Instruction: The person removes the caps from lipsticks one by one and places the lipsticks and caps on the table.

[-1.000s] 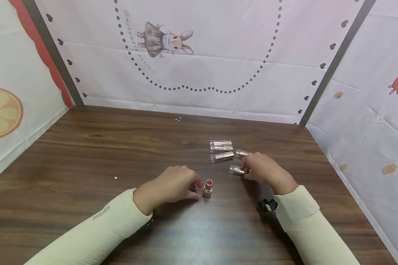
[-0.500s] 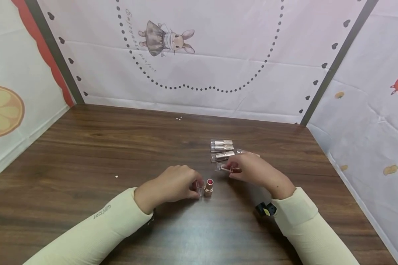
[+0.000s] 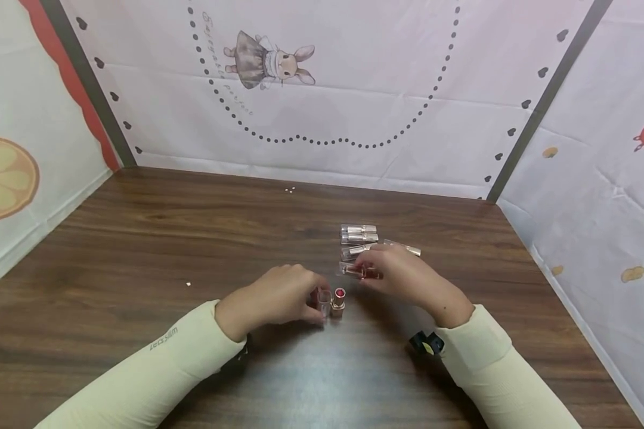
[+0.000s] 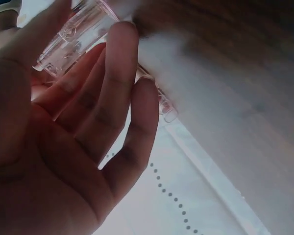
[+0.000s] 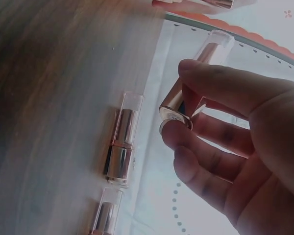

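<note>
My left hand point(image 3: 279, 296) pinches a clear lipstick cap point(image 3: 324, 304) between thumb and fingers, low over the table. Right beside the cap, an uncovered lipstick point(image 3: 338, 305) stands upright with its red tip showing. My right hand point(image 3: 410, 279) grips a capped lipstick point(image 3: 350, 270), its clear end pointing left. In the right wrist view, the thumb and fingers close around the gold base of this lipstick point(image 5: 174, 100). The left wrist view shows the clear cap point(image 4: 73, 41) partly behind the fingers.
Behind my right hand lie several capped lipsticks point(image 3: 361, 238); one more lipstick point(image 3: 410, 249) lies to their right, partly covered by the hand. Small white bits point(image 3: 290, 190) dot the far table point(image 3: 193, 220), and a white bit point(image 3: 188, 284) lies left. Printed cloth walls point(image 3: 386, 71) enclose the table.
My right hand has picked up the lipstick from the table and brought it left, turning it along the way. The left hand and the upright lipstick have stayed nearly still.
</note>
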